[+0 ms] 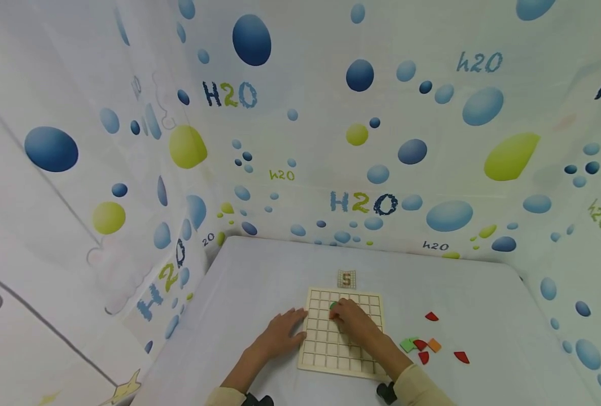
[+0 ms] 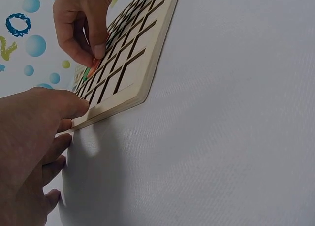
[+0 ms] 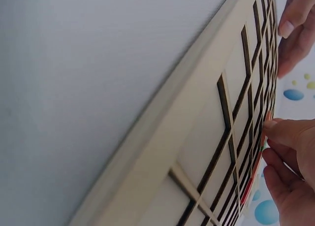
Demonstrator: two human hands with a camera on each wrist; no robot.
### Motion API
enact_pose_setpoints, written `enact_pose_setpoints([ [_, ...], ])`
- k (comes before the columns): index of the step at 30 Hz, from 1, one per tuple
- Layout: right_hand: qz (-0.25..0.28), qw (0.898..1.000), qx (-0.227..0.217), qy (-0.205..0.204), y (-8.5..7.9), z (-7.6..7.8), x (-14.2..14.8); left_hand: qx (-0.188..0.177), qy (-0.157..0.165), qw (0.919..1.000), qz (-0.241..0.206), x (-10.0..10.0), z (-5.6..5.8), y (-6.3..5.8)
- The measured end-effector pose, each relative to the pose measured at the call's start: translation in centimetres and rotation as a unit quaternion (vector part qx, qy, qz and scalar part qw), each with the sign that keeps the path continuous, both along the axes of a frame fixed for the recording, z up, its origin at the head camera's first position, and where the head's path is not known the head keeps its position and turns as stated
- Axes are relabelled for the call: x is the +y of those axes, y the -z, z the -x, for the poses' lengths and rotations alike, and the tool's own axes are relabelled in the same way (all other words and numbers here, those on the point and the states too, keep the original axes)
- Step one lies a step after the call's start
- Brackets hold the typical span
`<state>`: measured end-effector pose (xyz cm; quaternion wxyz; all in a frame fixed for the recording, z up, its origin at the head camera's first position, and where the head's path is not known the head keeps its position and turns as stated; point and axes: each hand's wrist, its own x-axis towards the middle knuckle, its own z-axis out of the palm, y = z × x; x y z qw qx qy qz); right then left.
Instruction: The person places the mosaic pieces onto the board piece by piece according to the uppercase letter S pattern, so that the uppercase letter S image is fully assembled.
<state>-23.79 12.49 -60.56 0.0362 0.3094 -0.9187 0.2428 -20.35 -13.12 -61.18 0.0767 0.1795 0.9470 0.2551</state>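
Observation:
A square wooden grid board (image 1: 325, 361) lies on the white-covered table. Over its upper middle, my right hand (image 1: 351, 320) pinches a small orange tile (image 2: 93, 67) between thumb and fingers, right at the grid. A green piece (image 1: 333, 305) sits just beyond those fingertips, partly hidden by the hand. Red shows on the grid in the right wrist view, a red piece (image 3: 246, 190) below the pinching fingers. With fingers spread, my left hand (image 1: 280, 332) rests at the board's left edge, its thumb against the rim in the left wrist view.
Right of the board lie several red wedge pieces (image 1: 461, 357), light green tiles (image 1: 408, 344) and an orange tile (image 1: 434, 345). A small patterned card (image 1: 346, 279) marked with a figure like an S or 5 lies behind the board. Printed curtains (image 1: 300, 141) surround the table.

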Motion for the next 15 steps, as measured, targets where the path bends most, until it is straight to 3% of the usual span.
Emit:
enact_pose_setpoints([
  [8, 0.032, 0.999, 0.002, 0.018, -0.5, -0.4, 2.3, 0.002, -0.006, 1.0000, 0.003, 0.0, -0.1, -0.1],
  [15, 0.040, 0.990, -0.071, 0.113, -1.3, 0.4, 6.3, 0.003, -0.004, 1.0000, 0.002, 0.0, -0.4, -0.3],
])
